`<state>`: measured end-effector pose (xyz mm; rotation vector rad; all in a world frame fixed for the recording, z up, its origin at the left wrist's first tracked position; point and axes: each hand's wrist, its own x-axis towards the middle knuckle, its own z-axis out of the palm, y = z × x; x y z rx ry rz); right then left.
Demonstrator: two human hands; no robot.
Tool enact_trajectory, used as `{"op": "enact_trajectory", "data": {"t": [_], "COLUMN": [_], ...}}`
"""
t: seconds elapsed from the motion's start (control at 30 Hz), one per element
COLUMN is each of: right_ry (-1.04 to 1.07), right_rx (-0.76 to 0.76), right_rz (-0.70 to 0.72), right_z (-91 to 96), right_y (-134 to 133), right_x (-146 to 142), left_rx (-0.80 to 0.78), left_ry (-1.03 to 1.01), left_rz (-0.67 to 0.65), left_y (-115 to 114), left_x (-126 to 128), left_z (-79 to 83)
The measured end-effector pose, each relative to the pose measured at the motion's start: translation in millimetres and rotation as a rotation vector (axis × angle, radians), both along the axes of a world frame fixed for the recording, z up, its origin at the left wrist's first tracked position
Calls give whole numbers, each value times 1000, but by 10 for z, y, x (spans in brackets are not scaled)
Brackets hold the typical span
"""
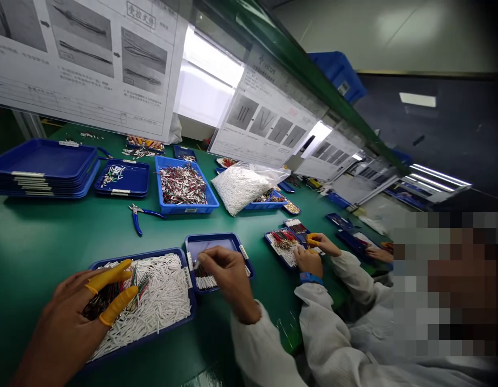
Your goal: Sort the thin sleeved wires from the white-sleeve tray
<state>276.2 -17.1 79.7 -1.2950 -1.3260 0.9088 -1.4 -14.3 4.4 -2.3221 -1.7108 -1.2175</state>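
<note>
Wire bundle (106,298) gripped in left hand (67,333), two fingers in yellow cots, above white sleeves (164,290) in blue tray (191,303). Right hand (228,274) pinched narrow over smaller tray (212,240); hold unclear.

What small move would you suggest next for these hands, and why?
Probably the right hand should set down what it pinches beside the white-sleeved wires in the small blue tray: it hangs directly above them, while the left hand holds a wire bundle over the white tubes.
</note>
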Motion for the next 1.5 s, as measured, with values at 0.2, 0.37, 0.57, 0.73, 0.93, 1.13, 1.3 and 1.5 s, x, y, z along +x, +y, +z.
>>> {"op": "enact_trajectory", "data": {"t": [0.2, 0.37, 0.57, 0.73, 0.93, 1.13, 1.3, 1.5], "right_ry": [-556, -744, -862, -784, -670, -990, -998, -900], "right_rx": [-130, -201, -207, -52, 128, 295, 345, 347], "right_rz": [-139, -176, -218, -131, 292, 369, 360, 370], "right_z": [3, -166, -197, -154, -256, -392, -467, -401], "right_y": [-25, -52, -76, -73, 10, 209, 252, 214], "right_x": [773, 815, 796, 547, -266, -675, -596, -462], "left_rx": [36, 13, 5, -58, -120, -109, -106, -121], "left_ry": [9, 19, -38, -55, -49, -41, -51, -80], "left_rz": [-26, -35, -67, -70, -60, -66, -92, -123], "left_y": [13, 52, 49, 29, 30, 36, 37, 18], "left_x": [-44, -88, -15, 41, 17, 4, 9, 4], "left_z": [-18, -87, 4, 175, 276, 243, 231, 225]}}
